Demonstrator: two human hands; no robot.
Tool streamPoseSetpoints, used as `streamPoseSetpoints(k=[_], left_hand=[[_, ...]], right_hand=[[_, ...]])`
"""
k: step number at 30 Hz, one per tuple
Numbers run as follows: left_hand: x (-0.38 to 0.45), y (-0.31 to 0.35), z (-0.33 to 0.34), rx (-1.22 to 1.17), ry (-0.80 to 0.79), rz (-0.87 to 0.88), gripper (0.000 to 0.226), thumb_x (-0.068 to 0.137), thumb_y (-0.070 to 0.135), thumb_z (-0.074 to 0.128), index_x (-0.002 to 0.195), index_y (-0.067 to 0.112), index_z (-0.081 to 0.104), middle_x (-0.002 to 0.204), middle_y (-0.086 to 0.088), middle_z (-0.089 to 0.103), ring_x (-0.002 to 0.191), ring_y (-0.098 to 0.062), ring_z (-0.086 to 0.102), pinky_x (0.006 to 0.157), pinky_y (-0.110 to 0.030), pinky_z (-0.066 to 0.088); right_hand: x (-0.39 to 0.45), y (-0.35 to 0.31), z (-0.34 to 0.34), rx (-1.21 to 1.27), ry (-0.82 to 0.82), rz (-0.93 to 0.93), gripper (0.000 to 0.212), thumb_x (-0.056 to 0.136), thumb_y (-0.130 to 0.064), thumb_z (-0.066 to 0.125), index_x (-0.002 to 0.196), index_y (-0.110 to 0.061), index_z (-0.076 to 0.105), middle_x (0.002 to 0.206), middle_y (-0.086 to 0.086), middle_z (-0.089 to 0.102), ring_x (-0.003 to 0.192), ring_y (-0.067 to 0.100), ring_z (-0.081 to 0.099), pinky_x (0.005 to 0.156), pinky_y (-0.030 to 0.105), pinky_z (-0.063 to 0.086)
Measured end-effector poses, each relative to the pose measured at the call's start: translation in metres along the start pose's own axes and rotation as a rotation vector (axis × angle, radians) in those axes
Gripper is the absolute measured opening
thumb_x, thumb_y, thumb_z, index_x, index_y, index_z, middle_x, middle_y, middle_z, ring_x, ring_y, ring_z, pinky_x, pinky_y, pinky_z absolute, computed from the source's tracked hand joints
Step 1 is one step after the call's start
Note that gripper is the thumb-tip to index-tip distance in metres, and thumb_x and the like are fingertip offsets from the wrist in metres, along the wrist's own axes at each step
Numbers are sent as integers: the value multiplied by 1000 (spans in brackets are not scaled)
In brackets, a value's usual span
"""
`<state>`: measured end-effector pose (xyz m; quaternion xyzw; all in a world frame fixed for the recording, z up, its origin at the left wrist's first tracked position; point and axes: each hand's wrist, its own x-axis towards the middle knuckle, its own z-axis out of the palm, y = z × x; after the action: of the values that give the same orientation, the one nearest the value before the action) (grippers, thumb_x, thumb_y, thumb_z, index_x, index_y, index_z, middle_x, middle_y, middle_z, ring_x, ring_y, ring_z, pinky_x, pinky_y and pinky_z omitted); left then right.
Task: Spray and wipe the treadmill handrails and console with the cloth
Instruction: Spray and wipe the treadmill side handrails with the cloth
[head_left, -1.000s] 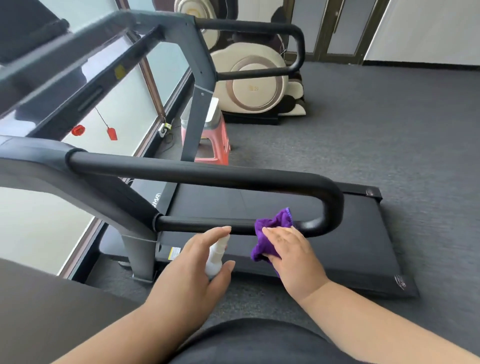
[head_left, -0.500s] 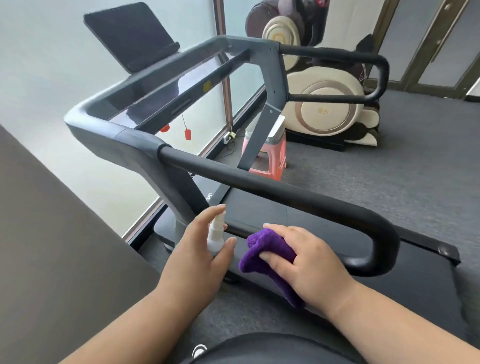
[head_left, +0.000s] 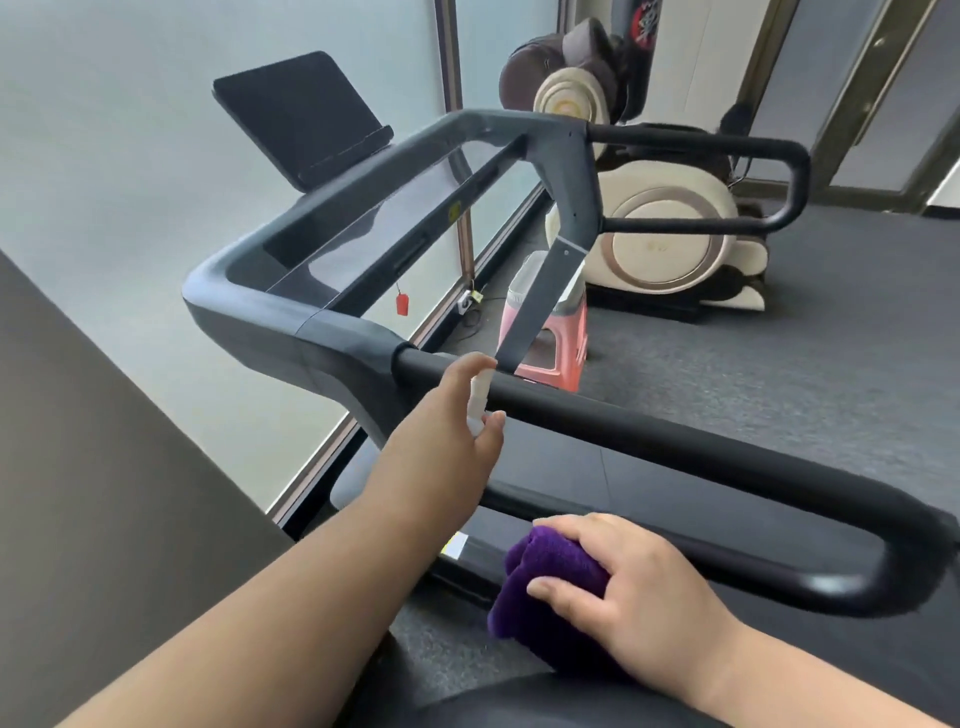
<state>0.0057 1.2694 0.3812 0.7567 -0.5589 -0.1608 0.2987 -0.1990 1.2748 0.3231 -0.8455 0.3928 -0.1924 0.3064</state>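
The left hand (head_left: 447, 415) was raised in front of the near black tubular handrail (head_left: 675, 441) of the dark grey treadmill (head_left: 291, 317), its fingers and thumb curled round a small white spray bottle (head_left: 479, 400), with the forefinger lying over the bottle's top. The bottle stood upright, just beside the spot where the handrail's upper bar joined the grey frame. The right hand (head_left: 639, 587) pressed a bunched purple cloth (head_left: 540, 587) against the lower bar of the same looped handrail, fingers and thumb wrapped round the folds. The cloth sat at the bar's frame end, and part of it hung below the hand. The treadmill's console (head_left: 374, 228), a flat glossy panel set in the grey frame, lay beyond the left hand, with a dark tilted screen (head_left: 298, 114) standing above its far edge. The second black handrail (head_left: 748, 182) looped off the frame's far side. On the grey carpeted floor (head_left: 831, 364) beyond stood a pink plastic stool (head_left: 550, 332) and a cream and brown massage chair (head_left: 665, 239).
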Motion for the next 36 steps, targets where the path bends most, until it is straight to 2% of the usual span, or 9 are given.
streamPoseSetpoints(k=[4, 11, 16, 19, 25, 28, 30, 33, 36], left_hand=[[6, -6, 2, 24, -51, 41, 37, 97, 40, 49, 128, 52, 31, 74, 11, 51, 61, -4, 52, 51, -17, 31], [7, -2, 11, 22, -52, 113, 42, 95, 42, 54, 128, 53, 30, 70, 14, 52, 59, -2, 53, 53, -21, 38], [-3, 31, 32, 58, -139, 217, 43, 96, 42, 51, 130, 51, 26, 91, 18, 54, 69, -3, 52, 60, -21, 35], [-9, 51, 48, 67, -181, 212, 38, 96, 44, 50, 125, 51, 28, 90, 17, 54, 66, -4, 54, 60, -27, 38], [-28, 88, 66, 65, -172, 218, 43, 95, 45, 51, 127, 55, 24, 80, 19, 47, 62, 0, 49, 54, -20, 32], [-39, 107, 78, 89, -186, 240, 46, 96, 45, 50, 130, 55, 22, 93, 19, 49, 67, -5, 53, 58, -25, 37], [-46, 120, 88, 102, -202, 242, 44, 96, 45, 49, 129, 55, 22, 101, 21, 47, 77, -9, 53, 65, -27, 37], [-53, 139, 105, 116, -199, 253, 39, 96, 44, 49, 125, 53, 25, 107, 18, 52, 84, -11, 51, 68, -28, 35], [-56, 156, 118, 101, -175, 262, 35, 96, 44, 50, 122, 50, 27, 106, 17, 54, 85, -15, 57, 70, -29, 38]], right_hand=[[8, -4, 2, 7, 29, 58, 58, 76, -79, 50, 124, -47, 58, 107, -37, 56, 107, -11, 51, 92, 5, 34], [3, -1, 0, 4, 3, 78, 62, 78, -84, 45, 126, -46, 56, 107, -32, 59, 105, -10, 52, 92, 6, 35], [-14, 15, -14, 25, -8, 94, 66, 78, -85, 44, 127, -43, 57, 108, -27, 61, 105, -7, 55, 95, 16, 41], [-31, 28, -26, 35, 0, 114, 68, 77, -86, 43, 127, -42, 58, 110, -26, 62, 106, -6, 55, 96, 17, 42], [-56, 51, -50, 44, -9, 127, 59, 77, -76, 55, 126, -44, 58, 107, -29, 60, 107, -7, 54, 95, 13, 40], [-67, 61, -61, 50, -43, 110, 58, 77, -73, 57, 126, -42, 58, 106, -34, 56, 107, -11, 52, 94, 9, 37], [-76, 68, -68, 60, -64, 102, 59, 77, -72, 57, 127, -40, 60, 109, -30, 59, 108, -10, 53, 95, 10, 38], [-87, 78, -79, 79, -78, 103, 57, 77, -69, 57, 126, -40, 60, 112, -26, 61, 108, -9, 53, 94, 11, 39], [-98, 87, -87, 80, -86, 97, 53, 79, -66, 58, 126, -41, 59, 102, -33, 57, 103, -13, 51, 88, 6, 35]])
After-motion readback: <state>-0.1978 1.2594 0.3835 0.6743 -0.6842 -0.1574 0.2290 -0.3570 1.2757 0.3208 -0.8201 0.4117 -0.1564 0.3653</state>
